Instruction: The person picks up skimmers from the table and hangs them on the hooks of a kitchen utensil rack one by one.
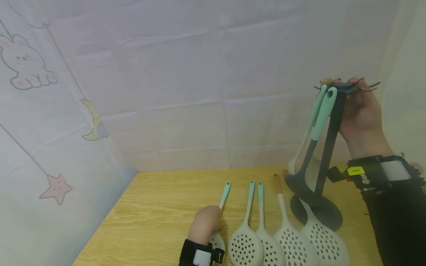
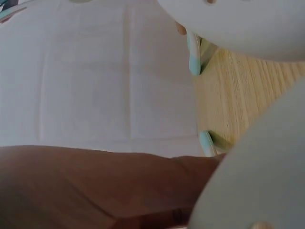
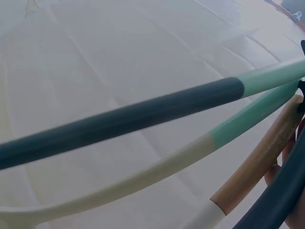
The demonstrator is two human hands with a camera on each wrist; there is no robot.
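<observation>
My left hand (image 1: 207, 221) lies low on the wooden table (image 1: 159, 207), fingers curled round a cream utensil with a mint handle (image 1: 224, 194). The utensil's perforated head (image 1: 217, 242) shows beside my wrist. Up at the right, my right hand (image 1: 357, 98) grips the top of a dark utensil stand (image 1: 329, 147). The stand's round base (image 1: 324, 214) sits on the table. A dark utensil with a mint handle (image 1: 324, 111) and a cream one (image 1: 301, 147) hang from the stand. The right wrist view shows these handles close up: the dark one (image 3: 143, 114), the cream one (image 3: 157, 174) and a wooden one (image 3: 259, 164).
Several cream skimmers lie side by side on the table: one (image 1: 246, 244) next to my left hand, another (image 1: 293, 242) with a wooden handle, and one (image 1: 324, 242) partly under the stand. White cloth walls with cartoon prints (image 1: 26, 62) close in the back and left.
</observation>
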